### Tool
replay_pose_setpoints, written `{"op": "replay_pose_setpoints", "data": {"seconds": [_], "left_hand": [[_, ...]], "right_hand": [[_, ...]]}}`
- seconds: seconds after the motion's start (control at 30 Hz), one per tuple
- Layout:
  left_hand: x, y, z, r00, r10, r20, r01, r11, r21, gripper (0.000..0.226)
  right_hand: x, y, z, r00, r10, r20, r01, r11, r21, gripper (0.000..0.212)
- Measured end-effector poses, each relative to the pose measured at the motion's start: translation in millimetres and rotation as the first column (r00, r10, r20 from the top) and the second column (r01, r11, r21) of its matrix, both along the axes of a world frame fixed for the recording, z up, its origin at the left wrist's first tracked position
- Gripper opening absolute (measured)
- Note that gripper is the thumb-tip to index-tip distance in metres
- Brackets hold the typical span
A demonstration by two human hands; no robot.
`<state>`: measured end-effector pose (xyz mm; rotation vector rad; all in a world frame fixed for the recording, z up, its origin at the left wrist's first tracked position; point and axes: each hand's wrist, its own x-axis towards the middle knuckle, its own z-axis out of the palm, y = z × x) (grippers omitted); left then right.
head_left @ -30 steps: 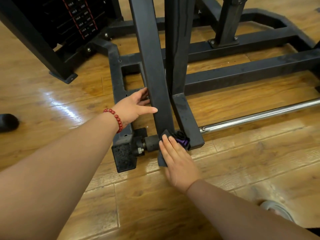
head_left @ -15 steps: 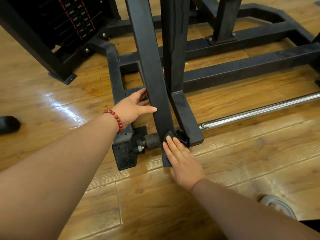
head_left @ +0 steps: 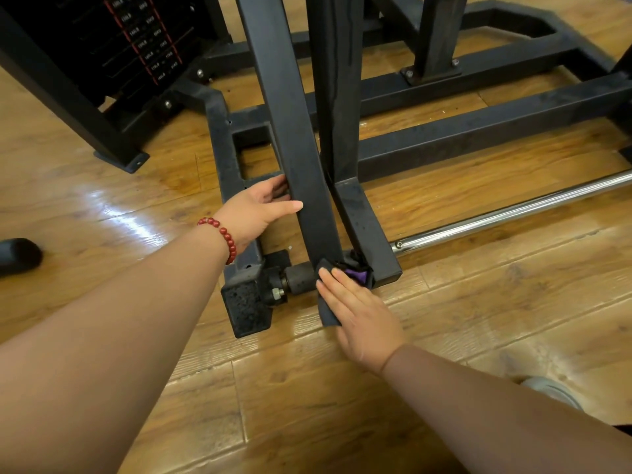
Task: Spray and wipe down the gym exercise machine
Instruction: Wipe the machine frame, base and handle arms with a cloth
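Observation:
The black gym machine frame [head_left: 478,131] stands on a wooden floor. My left hand [head_left: 256,213], with a red bead bracelet at the wrist, grips a slanted black bar [head_left: 284,97], thumb across its front and fingers behind it. A second upright bar [head_left: 338,80] stands just to its right. My right hand [head_left: 362,319] presses flat, fingers straight, on a dark cloth with a purple fold [head_left: 355,275] at the foot of the two bars. Most of the cloth is hidden under the hand. No spray bottle is in view.
A chrome rod [head_left: 513,213] runs right from the bars' foot. A black rubber foot block [head_left: 246,309] and bolt sit left of the cloth. The weight stack [head_left: 143,46] is at upper left, a dark object [head_left: 17,256] at the left edge, a shoe [head_left: 550,391] at lower right.
Almost nothing has moved. The right hand stays pressed on the cloth at the foot of the bars and the left hand keeps its hold on the slanted bar.

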<state>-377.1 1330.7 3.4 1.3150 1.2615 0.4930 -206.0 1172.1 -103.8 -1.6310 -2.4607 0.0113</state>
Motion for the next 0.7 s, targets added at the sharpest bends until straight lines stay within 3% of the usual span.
{"op": "replay_pose_setpoints", "data": {"seconds": [0.07, 0.13, 0.2, 0.27, 0.33, 0.43, 0.5, 0.6, 0.7], "left_hand": [[3, -2, 0, 1.000, 0.012, -0.022, -0.012, 0.999, 0.030, 0.069], [3, -1, -1, 0.997, 0.048, -0.065, -0.043, 0.995, 0.086, 0.065], [2, 1, -1, 0.992, 0.091, -0.088, -0.079, 0.989, 0.129, 0.060], [3, 1, 1, 0.990, 0.116, -0.077, -0.105, 0.985, 0.134, 0.058], [4, 1, 5, 0.986, 0.161, -0.033, -0.155, 0.979, 0.130, 0.055], [6, 1, 13, 0.961, 0.269, 0.064, -0.275, 0.956, 0.102, 0.048], [6, 2, 19, 0.928, 0.347, 0.137, -0.362, 0.925, 0.110, 0.033], [4, 3, 30, 0.900, 0.388, 0.198, -0.415, 0.902, 0.120, 0.015], [-1, 4, 38, 0.920, 0.322, 0.223, -0.327, 0.945, -0.014, 0.028]], "right_hand": [[-1, 2, 6, 0.988, -0.012, -0.151, 0.004, 0.999, -0.050, 0.058], [-3, 7, 21, 0.943, -0.032, -0.332, -0.015, 0.990, -0.138, 0.053], [-9, 14, 42, 0.843, -0.155, -0.516, 0.032, 0.970, -0.239, 0.048], [-18, 24, 70, 0.641, -0.350, -0.683, 0.114, 0.924, -0.366, 0.037], [-29, 39, 94, 0.354, -0.528, -0.772, 0.149, 0.846, -0.511, 0.026], [-38, 67, 115, -0.076, -0.663, -0.744, 0.027, 0.745, -0.667, 0.021], [-41, 81, 125, -0.297, -0.693, -0.656, -0.086, 0.704, -0.705, 0.016], [-40, 96, 138, -0.404, -0.653, -0.641, -0.127, 0.734, -0.667, 0.015], [-40, 110, 149, -0.395, -0.640, -0.659, -0.182, 0.758, -0.627, 0.012]]}}
